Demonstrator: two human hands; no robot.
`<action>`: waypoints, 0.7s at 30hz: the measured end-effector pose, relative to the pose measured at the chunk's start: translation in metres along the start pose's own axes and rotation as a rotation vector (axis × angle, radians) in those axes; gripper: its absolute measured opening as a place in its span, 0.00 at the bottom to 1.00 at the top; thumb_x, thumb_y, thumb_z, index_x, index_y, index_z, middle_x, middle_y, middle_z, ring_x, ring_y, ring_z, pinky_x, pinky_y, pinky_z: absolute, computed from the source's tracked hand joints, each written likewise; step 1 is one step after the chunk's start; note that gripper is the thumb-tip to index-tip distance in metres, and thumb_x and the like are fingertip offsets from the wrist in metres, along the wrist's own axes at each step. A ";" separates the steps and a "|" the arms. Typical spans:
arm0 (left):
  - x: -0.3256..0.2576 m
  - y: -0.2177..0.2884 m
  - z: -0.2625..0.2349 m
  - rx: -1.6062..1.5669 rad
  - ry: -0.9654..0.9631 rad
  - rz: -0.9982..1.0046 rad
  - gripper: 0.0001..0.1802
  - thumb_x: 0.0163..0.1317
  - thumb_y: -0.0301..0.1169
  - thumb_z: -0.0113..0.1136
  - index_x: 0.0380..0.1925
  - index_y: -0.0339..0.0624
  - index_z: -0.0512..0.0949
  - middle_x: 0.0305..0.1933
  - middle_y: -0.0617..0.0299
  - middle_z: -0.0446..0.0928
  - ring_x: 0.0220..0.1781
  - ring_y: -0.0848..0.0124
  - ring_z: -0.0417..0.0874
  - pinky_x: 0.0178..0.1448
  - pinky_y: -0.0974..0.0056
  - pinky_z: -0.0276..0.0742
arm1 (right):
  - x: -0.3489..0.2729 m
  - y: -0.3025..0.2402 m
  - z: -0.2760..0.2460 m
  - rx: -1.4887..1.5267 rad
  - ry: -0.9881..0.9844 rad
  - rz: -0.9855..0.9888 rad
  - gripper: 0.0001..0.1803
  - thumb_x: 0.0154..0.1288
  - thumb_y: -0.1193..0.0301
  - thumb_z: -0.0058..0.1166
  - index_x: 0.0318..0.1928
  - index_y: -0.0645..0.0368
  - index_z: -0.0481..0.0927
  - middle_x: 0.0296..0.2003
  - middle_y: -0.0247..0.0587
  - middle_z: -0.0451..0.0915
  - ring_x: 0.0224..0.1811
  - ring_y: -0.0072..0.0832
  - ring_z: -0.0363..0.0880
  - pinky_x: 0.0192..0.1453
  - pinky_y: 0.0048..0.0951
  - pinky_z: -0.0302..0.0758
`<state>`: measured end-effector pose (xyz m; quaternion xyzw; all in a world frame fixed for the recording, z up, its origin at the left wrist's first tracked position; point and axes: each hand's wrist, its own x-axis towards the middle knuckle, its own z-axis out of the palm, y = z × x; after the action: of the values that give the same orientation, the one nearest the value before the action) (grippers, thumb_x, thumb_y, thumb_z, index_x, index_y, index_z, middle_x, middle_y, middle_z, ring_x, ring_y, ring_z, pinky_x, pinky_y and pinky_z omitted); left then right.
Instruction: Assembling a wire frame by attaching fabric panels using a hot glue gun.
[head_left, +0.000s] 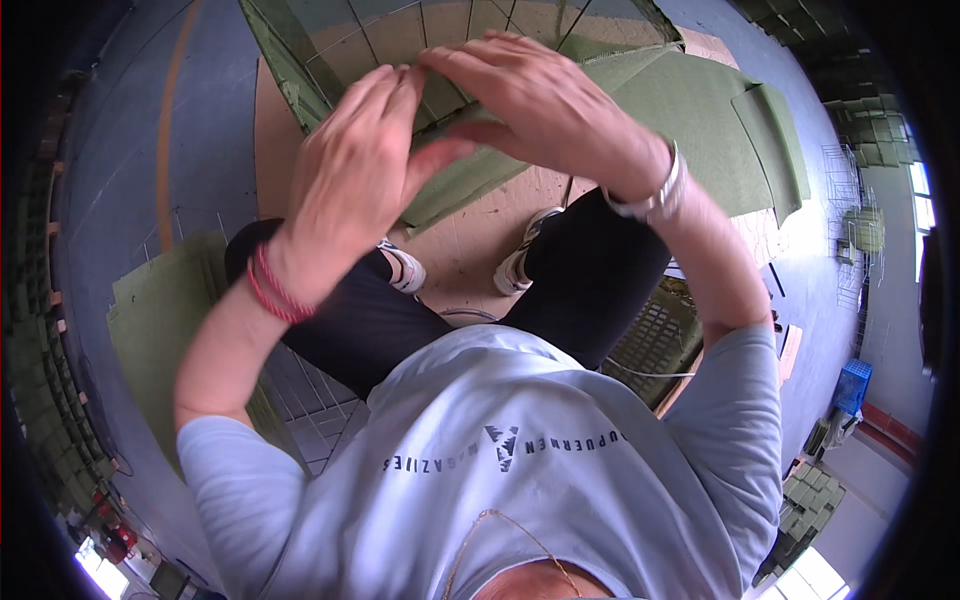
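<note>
My left hand [352, 165] and my right hand [545, 105] are raised in front of me, their fingertips meeting or nearly meeting. On each, the thumb stands away from the outstretched fingers, and I see nothing held. Behind and below them lies a wire frame with green fabric [690, 125] spread along its right side. More green fabric [275, 60] edges the frame's left side. The hands hide part of the frame, and I cannot tell whether they touch it.
Brown board [455, 235] lies under the frame and my shoes. A green sheet [160, 310] rests at left, near wire grids [305, 395]. A perforated crate [655, 330] stands beside my right leg. Stacked green pieces [65, 430] line the left rim; a blue crate [853, 385] is far right.
</note>
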<state>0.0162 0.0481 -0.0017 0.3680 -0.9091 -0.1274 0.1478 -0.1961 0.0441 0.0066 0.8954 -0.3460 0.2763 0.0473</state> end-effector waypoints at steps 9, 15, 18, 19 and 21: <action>-0.028 0.018 0.032 0.317 0.248 -0.002 0.28 0.59 0.37 0.68 0.54 0.32 0.72 0.43 0.50 0.77 0.45 0.54 0.83 0.55 0.55 0.80 | -0.039 -0.045 0.037 -0.119 0.009 0.151 0.31 0.53 0.68 0.55 0.58 0.68 0.71 0.52 0.50 0.74 0.61 0.43 0.73 0.73 0.45 0.65; -0.007 0.016 0.010 0.070 -0.076 -0.125 0.20 0.55 0.33 0.71 0.40 0.34 0.71 0.33 0.46 0.80 0.34 0.47 0.84 0.41 0.50 0.81 | -0.016 -0.045 0.033 -0.119 -0.094 0.242 0.16 0.45 0.74 0.62 0.35 0.61 0.71 0.34 0.42 0.73 0.42 0.39 0.76 0.57 0.40 0.73; 0.004 0.000 0.003 -0.036 -0.195 -0.042 0.23 0.55 0.35 0.71 0.41 0.31 0.71 0.33 0.43 0.81 0.33 0.43 0.83 0.43 0.47 0.80 | -0.006 -0.036 0.024 -0.017 -0.231 0.278 0.19 0.43 0.71 0.67 0.33 0.60 0.71 0.35 0.43 0.75 0.44 0.38 0.78 0.53 0.38 0.73; 0.017 0.004 -0.014 -0.109 -0.421 -0.150 0.27 0.59 0.39 0.68 0.48 0.27 0.72 0.45 0.38 0.81 0.43 0.43 0.84 0.49 0.48 0.80 | 0.004 -0.031 0.012 0.057 -0.487 0.366 0.27 0.42 0.67 0.72 0.43 0.64 0.75 0.45 0.48 0.79 0.53 0.40 0.78 0.61 0.41 0.71; 0.007 0.004 -0.001 -0.023 -0.163 -0.033 0.30 0.61 0.41 0.66 0.53 0.27 0.71 0.51 0.37 0.78 0.51 0.43 0.81 0.55 0.50 0.78 | -0.003 -0.019 0.006 0.166 -0.306 0.298 0.33 0.44 0.65 0.73 0.50 0.64 0.74 0.50 0.50 0.78 0.58 0.41 0.76 0.66 0.44 0.68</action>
<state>0.0091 0.0456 0.0020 0.3696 -0.9104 -0.1696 0.0755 -0.1829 0.0588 0.0022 0.8667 -0.4536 0.1689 -0.1210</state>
